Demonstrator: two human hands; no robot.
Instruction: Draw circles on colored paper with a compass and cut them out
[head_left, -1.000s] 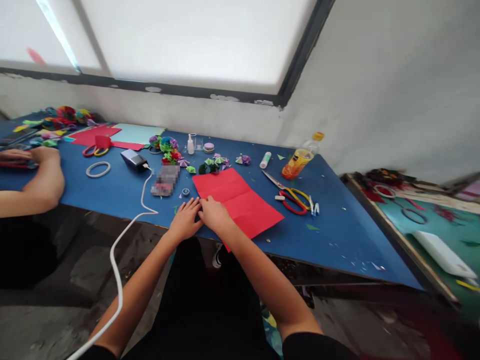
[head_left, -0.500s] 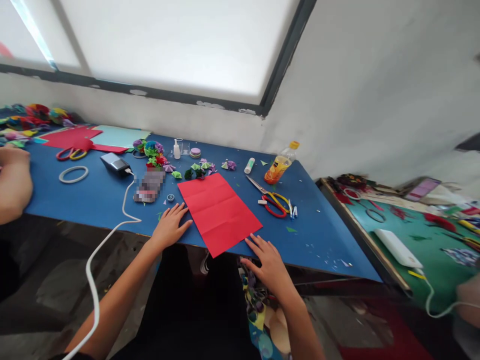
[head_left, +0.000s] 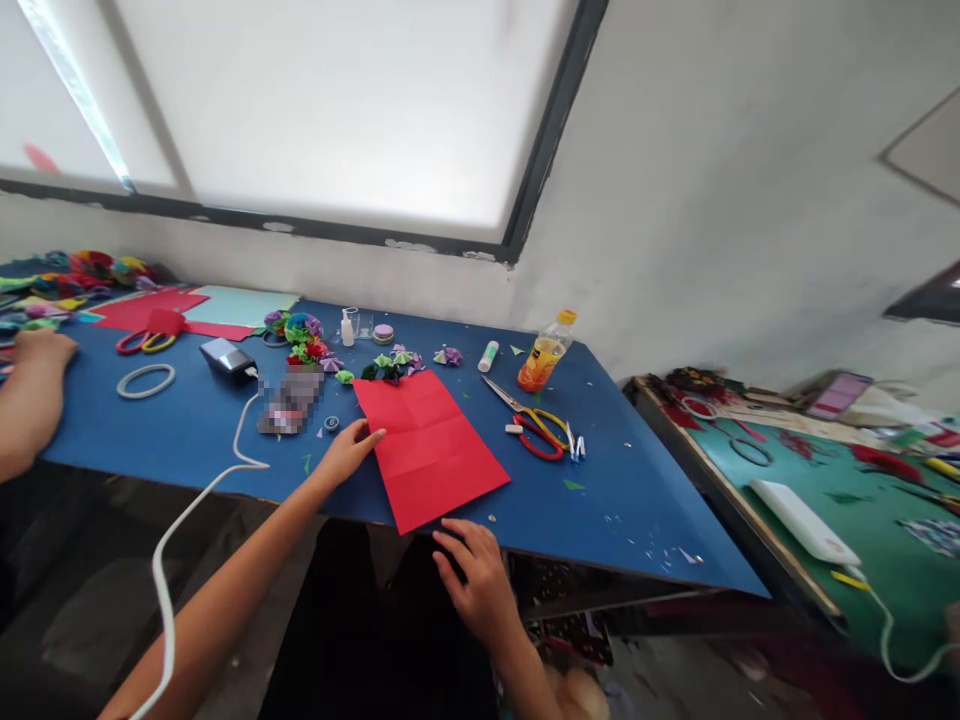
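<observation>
A creased sheet of red paper (head_left: 431,445) lies at an angle on the blue tabletop, its nearest corner by the front edge. My left hand (head_left: 348,452) pinches the sheet's left edge, thumb on top and fingers partly hidden beneath. Just below the sheet's near edge hovers my right hand (head_left: 474,575), fingers apart and holding nothing. Small folded green and purple paper pieces (head_left: 397,362) sit against the sheet's far edge. To its right are scissors (head_left: 529,412) with red and yellow handles.
A drink bottle (head_left: 544,355) and a glue stick (head_left: 488,357) stand or lie behind the scissors. On the left are a phone (head_left: 291,400), a power bank (head_left: 227,358) with a white cable (head_left: 165,560), and a grey ring (head_left: 146,381). Another person's hand (head_left: 37,390) is at far left.
My left hand has gone from lying flat beside the paper to pinching its left edge. My right hand has moved left and toward me, off the paper's right corner.
</observation>
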